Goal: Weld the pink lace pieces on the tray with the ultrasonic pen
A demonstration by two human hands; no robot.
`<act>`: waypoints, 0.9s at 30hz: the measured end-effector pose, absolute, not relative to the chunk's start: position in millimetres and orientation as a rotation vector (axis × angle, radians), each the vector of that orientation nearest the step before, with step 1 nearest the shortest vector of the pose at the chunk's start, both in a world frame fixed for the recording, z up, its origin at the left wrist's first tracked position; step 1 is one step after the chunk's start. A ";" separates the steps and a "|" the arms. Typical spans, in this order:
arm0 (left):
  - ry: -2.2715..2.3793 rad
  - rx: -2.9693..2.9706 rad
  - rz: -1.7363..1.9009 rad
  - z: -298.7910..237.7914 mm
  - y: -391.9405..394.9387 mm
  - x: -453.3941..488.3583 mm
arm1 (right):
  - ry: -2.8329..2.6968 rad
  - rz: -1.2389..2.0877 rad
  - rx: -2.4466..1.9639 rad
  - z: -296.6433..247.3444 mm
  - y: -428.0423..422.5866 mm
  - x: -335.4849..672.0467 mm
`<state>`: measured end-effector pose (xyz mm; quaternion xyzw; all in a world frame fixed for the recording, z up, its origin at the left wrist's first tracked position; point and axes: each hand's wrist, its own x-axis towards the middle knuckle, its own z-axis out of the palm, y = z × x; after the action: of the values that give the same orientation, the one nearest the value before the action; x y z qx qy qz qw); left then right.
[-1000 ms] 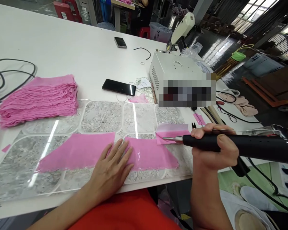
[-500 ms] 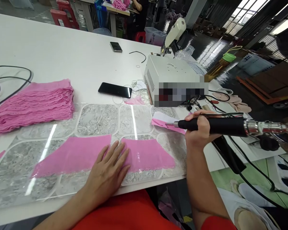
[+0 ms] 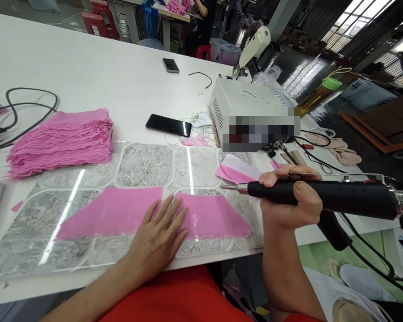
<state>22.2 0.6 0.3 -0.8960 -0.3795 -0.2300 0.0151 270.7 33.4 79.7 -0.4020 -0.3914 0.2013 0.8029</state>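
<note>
My left hand (image 3: 159, 235) lies flat, fingers spread, over the place where two pink fabric pieces meet on a clear, stone-patterned mat. The left fabric piece (image 3: 110, 212) tapers to the left; the right fabric piece (image 3: 218, 214) tapers to the right. My right hand (image 3: 293, 197) is wrapped round a black pen-shaped power tool (image 3: 352, 197) with a lever along its top. Its thin metal tip (image 3: 233, 188) points left, just above the right piece's upper edge; I cannot tell if it touches anything. Behind the tip lies a folded pink and white scrap (image 3: 237, 169).
A stack of pink fabric (image 3: 63, 143) sits at the left beside a black cable (image 3: 30, 89). Beyond the mat (image 3: 144, 165) lie a black phone (image 3: 168, 125), loose elastic loops and a grey machine box (image 3: 245, 98). Another phone (image 3: 170, 65) lies farther back. A person sits at another table.
My right hand has brought the tool nearer and slightly lower, its tip moving off the scrap toward the fabric. The view has shifted a little; my left hand stays on the fabric.
</note>
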 end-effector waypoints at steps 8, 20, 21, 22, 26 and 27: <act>-1.198 -2.793 -0.719 1.5 -1.4 22.6 | -0.886 0.507 -0.841 77.8 31.2 260.8; -1.236 -2.798 -0.721 0.6 -6.5 20.9 | -0.985 0.683 -0.716 65.5 39.7 203.2; -1.240 -2.803 -0.716 0.8 -6.6 20.7 | -1.001 0.695 -0.710 63.0 41.2 198.8; -1.244 -2.810 -0.708 1.1 -6.7 20.6 | -1.012 0.706 -0.709 60.5 42.5 195.4; -1.247 -2.832 -0.697 2.3 -6.9 20.0 | -1.031 0.735 -0.720 54.0 45.0 190.2; -1.244 -2.836 -0.698 2.6 -6.9 19.9 | -1.034 0.734 -0.717 53.2 45.2 190.5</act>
<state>19.9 -6.9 2.6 -0.8932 -0.3918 -0.2198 -0.0165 190.5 45.2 53.2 -0.3276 -0.4726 0.3354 0.7462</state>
